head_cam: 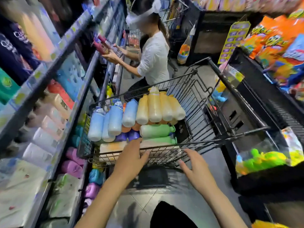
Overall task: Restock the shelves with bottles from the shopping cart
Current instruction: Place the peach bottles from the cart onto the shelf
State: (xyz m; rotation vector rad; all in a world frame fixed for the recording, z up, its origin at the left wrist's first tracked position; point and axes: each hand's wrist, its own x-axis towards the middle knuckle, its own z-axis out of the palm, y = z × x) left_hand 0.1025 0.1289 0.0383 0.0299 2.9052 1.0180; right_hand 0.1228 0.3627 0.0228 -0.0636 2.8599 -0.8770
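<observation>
Reaching into the shopping cart with both hands, I am going for the next bottle to put on the shelves at my left. My left hand is passing over the near rim, fingers straight and close together, holding nothing, its tips arriving just beside the green bottles lying crosswise at the near end of the load. My right hand is hovering just short of the rim, fingers loosely spread, also holding nothing.

The bottles are all sitting in the left part of the basket: a row of pale blue bottles and a row of cream-yellow bottles are lying on top, with orange and purple ones showing beneath them.

I am judging the green ones the easiest pick, since they are nearest and nothing seems to be resting on them. I am planning to curl my fingers round the body, not the cap, and lift straight up so the stacked rows are not rolling. The smooth plastic is looking slippery, so a full wrap seems safer than a pinch.

Another person is working at the same shelving farther down, so I am keeping my swing short and close to me
</observation>
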